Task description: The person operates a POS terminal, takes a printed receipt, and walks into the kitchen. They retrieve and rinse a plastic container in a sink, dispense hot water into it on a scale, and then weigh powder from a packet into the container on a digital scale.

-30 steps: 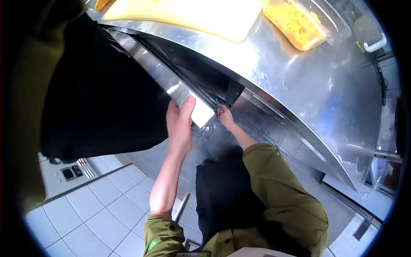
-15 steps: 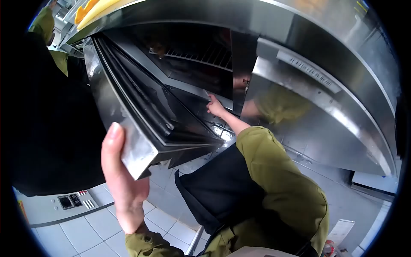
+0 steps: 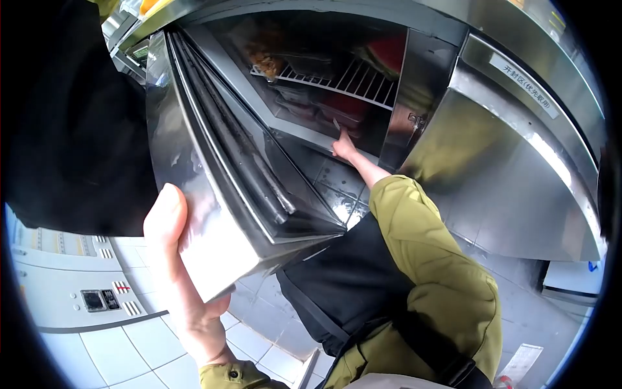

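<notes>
Under the steel counter (image 3: 440, 15), my left hand (image 3: 173, 272) wraps the open door (image 3: 207, 220) at its edge, a sound hold for something likely stiff, weighty, slick; my right hand (image 3: 345, 145) pinches a thin item (image 3: 336, 123).

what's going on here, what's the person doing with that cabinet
The person's left hand grips the edge of a metal cabinet door, which stands open. The right hand is extended at the cabinet's opening, with a thin, pale item at its fingers, too small to identify. Inside, a wire rack holds food, with containers below it.
</notes>
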`<state>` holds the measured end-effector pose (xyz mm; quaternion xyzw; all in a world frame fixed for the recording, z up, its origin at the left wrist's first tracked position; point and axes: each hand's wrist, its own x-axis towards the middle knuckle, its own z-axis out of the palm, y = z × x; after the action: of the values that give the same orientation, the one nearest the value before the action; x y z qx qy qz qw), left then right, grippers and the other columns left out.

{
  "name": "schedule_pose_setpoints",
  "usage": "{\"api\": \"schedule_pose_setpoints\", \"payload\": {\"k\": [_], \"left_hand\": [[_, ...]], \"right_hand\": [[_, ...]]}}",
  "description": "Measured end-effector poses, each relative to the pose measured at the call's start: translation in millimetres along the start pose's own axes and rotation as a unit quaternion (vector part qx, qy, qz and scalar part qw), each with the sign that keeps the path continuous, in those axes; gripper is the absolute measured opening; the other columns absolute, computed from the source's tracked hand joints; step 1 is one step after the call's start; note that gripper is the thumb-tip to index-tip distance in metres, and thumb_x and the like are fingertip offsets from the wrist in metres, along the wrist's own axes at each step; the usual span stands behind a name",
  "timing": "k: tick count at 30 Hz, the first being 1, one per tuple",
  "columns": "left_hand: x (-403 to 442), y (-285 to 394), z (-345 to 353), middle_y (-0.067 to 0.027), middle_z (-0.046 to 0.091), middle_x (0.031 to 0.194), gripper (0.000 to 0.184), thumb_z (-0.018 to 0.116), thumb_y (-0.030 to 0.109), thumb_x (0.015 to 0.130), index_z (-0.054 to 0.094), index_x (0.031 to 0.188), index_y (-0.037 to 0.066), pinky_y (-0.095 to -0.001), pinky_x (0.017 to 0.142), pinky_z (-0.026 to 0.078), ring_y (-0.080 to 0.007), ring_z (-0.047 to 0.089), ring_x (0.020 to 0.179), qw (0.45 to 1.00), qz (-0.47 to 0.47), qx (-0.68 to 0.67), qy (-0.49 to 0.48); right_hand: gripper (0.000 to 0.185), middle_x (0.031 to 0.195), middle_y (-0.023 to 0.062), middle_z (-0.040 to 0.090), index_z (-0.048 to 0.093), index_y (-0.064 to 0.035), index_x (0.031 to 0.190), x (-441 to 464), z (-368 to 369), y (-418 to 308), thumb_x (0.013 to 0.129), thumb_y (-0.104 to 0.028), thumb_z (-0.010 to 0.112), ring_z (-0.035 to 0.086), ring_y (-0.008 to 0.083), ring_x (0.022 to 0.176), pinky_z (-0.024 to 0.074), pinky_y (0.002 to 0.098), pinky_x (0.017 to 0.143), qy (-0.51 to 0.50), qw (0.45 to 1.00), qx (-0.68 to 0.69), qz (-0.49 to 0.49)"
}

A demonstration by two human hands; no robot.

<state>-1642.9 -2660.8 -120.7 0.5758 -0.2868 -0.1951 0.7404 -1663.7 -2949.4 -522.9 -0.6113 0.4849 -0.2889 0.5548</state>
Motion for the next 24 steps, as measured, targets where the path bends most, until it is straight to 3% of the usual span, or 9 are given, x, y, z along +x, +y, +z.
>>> {"api": "schedule_pose_setpoints", "payload": {"k": [1, 2, 5, 6, 8, 11, 14, 20, 24], "left_hand": [[2, 5, -5, -0.0074, 0.059, 0.093, 0.031, 0.053, 0.030, 0.081, 0.057, 0.098, 0.004, -0.0235, 0.074, 0.045, -0.0139, 0.058, 0.084, 0.990, -0.091, -0.100, -0.050], [1, 8, -5, -0.0073, 0.059, 0.094, 0.031, 0.052, 0.029, 0.082, 0.056, 0.099, 0.005, -0.0240, 0.075, 0.045, -0.0139, 0.058, 0.085, 0.989, -0.091, -0.090, -0.069], [-2, 9, -5, -0.0069, 0.057, 0.096, 0.030, 0.051, 0.028, 0.083, 0.055, 0.102, 0.005, -0.0254, 0.078, 0.044, -0.0140, 0.057, 0.088, 0.986, -0.084, -0.087, -0.115], [-1, 6, -8, -0.0067, 0.057, 0.098, 0.029, 0.050, 0.027, 0.083, 0.054, 0.103, 0.006, -0.0259, 0.079, 0.044, -0.0140, 0.056, 0.089, 0.984, -0.076, -0.106, -0.123], [2, 3, -10, -0.0066, 0.056, 0.098, 0.029, 0.050, 0.027, 0.083, 0.054, 0.103, 0.006, -0.0264, 0.080, 0.044, -0.0142, 0.056, 0.091, 0.981, -0.072, -0.132, -0.121], [3, 2, -9, -0.0064, 0.057, 0.096, 0.028, 0.050, 0.027, 0.083, 0.054, 0.101, 0.006, -0.0262, 0.079, 0.044, -0.0141, 0.056, 0.089, 0.985, -0.071, -0.134, -0.080], [2, 3, -5, -0.0062, 0.058, 0.091, 0.027, 0.050, 0.028, 0.083, 0.055, 0.098, 0.006, -0.0252, 0.075, 0.046, -0.0136, 0.059, 0.083, 0.990, -0.068, -0.114, -0.038], [5, 1, -6, -0.0066, 0.060, 0.086, 0.028, 0.049, 0.031, 0.083, 0.056, 0.093, 0.006, -0.0237, 0.069, 0.048, -0.0135, 0.060, 0.076, 0.990, -0.061, -0.128, -0.011], [5, 2, -5, -0.0073, 0.061, 0.084, 0.029, 0.049, 0.032, 0.083, 0.057, 0.092, 0.005, -0.0236, 0.068, 0.048, -0.0138, 0.061, 0.075, 0.990, -0.068, -0.121, 0.007]], "right_hand": [[0.068, 0.082, 0.0223, 0.055, 0.016, -0.0034, 0.129, 2, 2, 0, 0.070, -0.003, 0.048, 0.055, 0.0233, 0.049, 0.0456, 0.0345, 0.048, 0.008, 1.000, 0.004, 0.010], [0.067, 0.075, 0.0205, 0.056, 0.017, -0.0033, 0.129, 4, 2, -1, 0.069, -0.003, 0.048, 0.055, 0.0248, 0.048, 0.0450, 0.0354, 0.046, 0.017, 1.000, 0.009, 0.020], [0.072, 0.095, 0.0253, 0.052, 0.010, -0.0013, 0.131, 9, 0, -3, 0.073, -0.007, 0.052, 0.055, 0.0213, 0.049, 0.0473, 0.0332, 0.050, -0.006, 1.000, 0.005, 0.025], [0.070, 0.095, 0.0251, 0.052, 0.012, 0.0018, 0.129, 12, 1, -2, 0.073, -0.008, 0.051, 0.056, 0.0215, 0.050, 0.0474, 0.0327, 0.050, -0.003, 1.000, 0.011, 0.017], [0.066, 0.094, 0.0247, 0.052, 0.015, 0.0079, 0.127, 17, 6, 1, 0.074, -0.010, 0.051, 0.057, 0.0219, 0.051, 0.0476, 0.0316, 0.050, 0.001, 1.000, 0.021, 0.002], [0.054, 0.095, 0.0250, 0.052, 0.027, 0.0166, 0.117, 25, 14, -2, 0.075, -0.011, 0.049, 0.059, 0.0229, 0.054, 0.0478, 0.0303, 0.049, -0.017, 0.995, 0.075, 0.056], [0.042, 0.094, 0.0249, 0.053, 0.038, 0.0189, 0.107, 28, 22, -11, 0.075, -0.007, 0.045, 0.061, 0.0238, 0.056, 0.0460, 0.0291, 0.045, 0.036, 0.992, 0.095, 0.076], [0.034, 0.088, 0.0183, 0.057, 0.045, 0.0125, 0.104, 46, 35, -22, 0.075, -0.004, 0.039, 0.061, 0.0218, 0.058, 0.0400, 0.0260, 0.039, 0.090, 0.964, 0.201, 0.149], [0.035, 0.092, 0.0143, 0.057, 0.048, 0.0059, 0.107, 51, 27, -19, 0.075, -0.005, 0.038, 0.060, 0.0176, 0.055, 0.0389, 0.0251, 0.040, 0.082, 0.969, 0.142, 0.183]]}}
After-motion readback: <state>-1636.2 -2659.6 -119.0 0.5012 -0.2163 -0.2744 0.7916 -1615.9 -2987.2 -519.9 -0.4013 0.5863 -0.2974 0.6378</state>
